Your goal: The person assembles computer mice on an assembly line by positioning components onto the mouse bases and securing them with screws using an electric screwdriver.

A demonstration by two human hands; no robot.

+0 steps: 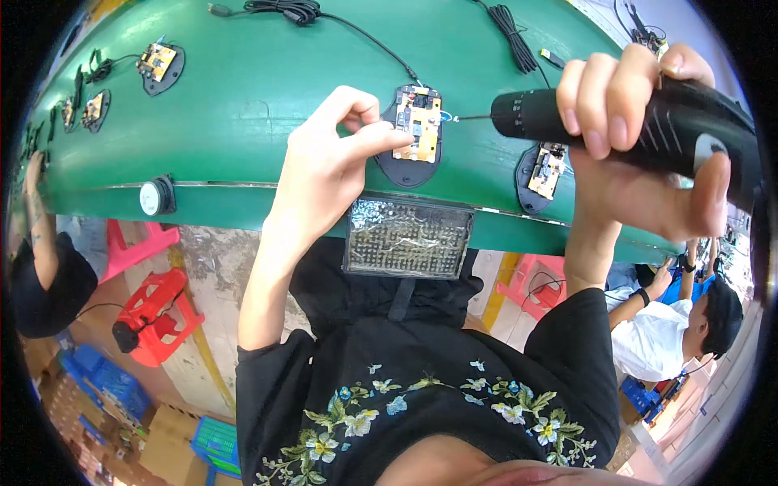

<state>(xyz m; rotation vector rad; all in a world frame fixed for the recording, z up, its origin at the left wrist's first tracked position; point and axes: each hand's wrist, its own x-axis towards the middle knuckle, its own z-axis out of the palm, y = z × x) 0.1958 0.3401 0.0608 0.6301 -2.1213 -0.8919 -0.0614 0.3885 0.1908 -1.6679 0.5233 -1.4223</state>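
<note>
In front of me on the green bench lies an opened computer mouse (409, 172), a black base with a yellow circuit board (425, 147) and a cable running off its far end. My left hand (320, 162) is closed at its left side, a fingertip pressed on the board. My right hand (624, 121) is wrapped round a black electric screwdriver (531, 113), thumb on the body near a grey part. The tool lies nearly level, its thin bit (474, 118) pointing left near small blue and white wires at the board's right edge. Whether it touches anything I cannot tell.
Another opened mouse (541, 174) lies beneath the screwdriver. More mouse bases (162, 66) and coiled cables (284, 10) are spread leftward and behind. A clear-covered tray of small parts (409, 239) sits at the bench edge. Other people (664, 332) work on both sides, near red stools (162, 316).
</note>
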